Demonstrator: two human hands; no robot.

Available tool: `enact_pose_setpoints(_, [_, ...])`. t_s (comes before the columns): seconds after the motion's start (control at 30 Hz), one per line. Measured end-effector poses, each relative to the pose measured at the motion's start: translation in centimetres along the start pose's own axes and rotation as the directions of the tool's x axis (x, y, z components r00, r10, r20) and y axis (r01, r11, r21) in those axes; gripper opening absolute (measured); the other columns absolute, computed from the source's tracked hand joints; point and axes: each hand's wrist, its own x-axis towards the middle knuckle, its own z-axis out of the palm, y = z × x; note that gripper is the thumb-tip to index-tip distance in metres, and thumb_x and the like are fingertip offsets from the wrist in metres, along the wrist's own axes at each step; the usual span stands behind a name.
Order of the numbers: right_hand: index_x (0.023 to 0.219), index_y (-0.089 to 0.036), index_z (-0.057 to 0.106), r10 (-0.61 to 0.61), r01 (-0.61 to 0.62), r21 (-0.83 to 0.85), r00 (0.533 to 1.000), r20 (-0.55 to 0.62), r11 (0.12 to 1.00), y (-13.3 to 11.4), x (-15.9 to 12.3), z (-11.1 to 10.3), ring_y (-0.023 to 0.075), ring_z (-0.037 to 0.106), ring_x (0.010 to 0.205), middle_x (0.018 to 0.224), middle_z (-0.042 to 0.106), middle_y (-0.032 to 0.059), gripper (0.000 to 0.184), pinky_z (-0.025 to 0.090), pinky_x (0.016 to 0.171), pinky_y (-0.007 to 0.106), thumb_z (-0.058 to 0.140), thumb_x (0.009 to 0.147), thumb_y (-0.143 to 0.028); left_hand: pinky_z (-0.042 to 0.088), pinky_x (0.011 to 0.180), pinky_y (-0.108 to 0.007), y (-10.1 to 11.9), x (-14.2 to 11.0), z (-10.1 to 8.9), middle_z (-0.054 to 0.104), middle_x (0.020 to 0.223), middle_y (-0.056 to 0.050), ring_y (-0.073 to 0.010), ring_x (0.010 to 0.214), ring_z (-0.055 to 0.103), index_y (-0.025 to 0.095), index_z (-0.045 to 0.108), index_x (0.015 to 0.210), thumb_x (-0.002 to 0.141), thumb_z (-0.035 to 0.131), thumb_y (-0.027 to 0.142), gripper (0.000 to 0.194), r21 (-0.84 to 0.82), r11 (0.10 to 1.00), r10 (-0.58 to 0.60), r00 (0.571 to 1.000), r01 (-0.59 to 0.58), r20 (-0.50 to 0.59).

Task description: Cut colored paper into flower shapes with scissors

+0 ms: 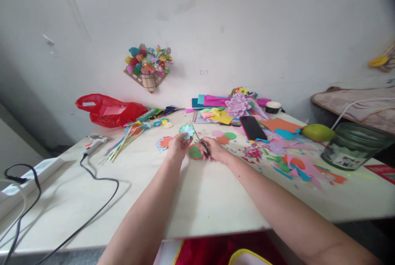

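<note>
My left hand point(179, 146) pinches a light-blue flower cut-out point(187, 131) with a green piece showing behind its edge. Close on its right, my right hand point(212, 149) is closed round the dark handles of a pair of scissors point(197, 134), whose blades point up and left beside the flower. Below and between the hands lies a green disc point(195, 152) with an orange rim. An orange flower cut-out point(166, 142) on a bluish one rests left of my left hand. Past my right hand are pink, orange and green round pieces point(230, 135).
A black phone point(253, 128), a scrap pile point(252, 154), coloured sheets and a glass jar point(348, 149) stand to the right. On the left are thin sticks point(120, 146), a red bag point(111, 110), a glue gun point(95, 145) with its cord, and a power strip point(37, 174).
</note>
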Motion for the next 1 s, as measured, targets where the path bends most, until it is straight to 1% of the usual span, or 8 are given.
enact_pose_setpoints(0.2, [0.087,-0.018,0.054,0.015,-0.015,-0.015,1.000,-0.002,1.000,-0.1,-0.1,-0.1,0.0075,0.049,0.033,0.050,0.053,-0.0067,0.030,0.025,0.026,0.015,0.066,0.072,-0.041,0.057,0.069,-0.031,0.2,0.3,-0.2,0.063,0.059,-0.004,-0.0171,0.058,0.066,0.014,0.057,0.070,0.064,0.058,-0.001,0.016,0.018,1.000,-0.009,1.000,0.009,-0.004])
enact_pose_setpoints(0.3, [0.089,-0.018,0.055,0.017,-0.016,-0.037,1.000,0.017,0.999,0.0,0.0,-0.3,0.0072,0.049,0.034,0.050,0.053,-0.0066,0.026,0.025,0.026,0.014,0.063,0.074,-0.038,0.057,0.066,-0.029,0.4,0.3,-0.3,0.065,0.061,-0.005,-0.0169,0.058,0.066,0.014,0.058,0.071,0.065,0.057,-0.001,0.016,0.042,0.999,-0.020,1.000,0.020,0.013])
enact_pose_setpoints(0.4, [0.090,-0.018,0.055,0.020,-0.018,-0.059,0.999,0.031,0.998,0.3,0.1,-0.6,0.0071,0.050,0.035,0.051,0.053,-0.0067,0.024,0.025,0.027,0.014,0.061,0.076,-0.036,0.057,0.063,-0.027,0.7,0.3,-0.3,0.064,0.061,-0.005,-0.0165,0.057,0.066,0.014,0.058,0.072,0.066,0.056,-0.001,0.016,0.063,0.997,-0.034,0.999,0.033,0.005])
enact_pose_setpoints(0.57, [0.087,-0.018,0.056,-0.007,0.010,-0.116,0.999,0.033,0.993,0.4,0.2,-0.8,0.0068,0.050,0.036,0.051,0.054,-0.0063,0.028,0.026,0.028,0.014,0.066,0.072,-0.039,0.058,0.060,-0.026,1.0,0.1,-0.3,0.064,0.061,-0.005,-0.0159,0.056,0.065,0.012,0.058,0.076,0.068,0.053,-0.002,0.017,0.093,0.994,-0.059,0.998,0.059,-0.005])
enact_pose_setpoints(0.73, [0.089,-0.017,0.056,0.030,-0.027,-0.070,0.999,0.036,0.997,0.1,0.1,-0.7,0.0075,0.050,0.035,0.050,0.055,-0.0057,0.029,0.027,0.028,0.014,0.063,0.074,-0.041,0.058,0.061,-0.026,1.2,0.0,-0.3,0.064,0.060,-0.004,-0.0155,0.056,0.065,0.012,0.058,0.079,0.070,0.052,-0.002,0.017,0.091,0.992,-0.088,0.996,0.088,0.005])
enact_pose_setpoints(1.0, [0.086,-0.018,0.054,0.019,-0.017,-0.042,0.998,0.062,0.999,-0.4,-0.3,-0.7,0.0082,0.051,0.036,0.051,0.055,-0.0061,0.035,0.030,0.029,0.015,0.067,0.070,-0.046,0.057,0.063,-0.026,1.2,0.1,-0.5,0.064,0.060,-0.005,-0.0167,0.058,0.067,0.011,0.058,0.078,0.071,0.053,-0.002,0.015,0.104,0.991,-0.090,0.995,0.086,0.033])
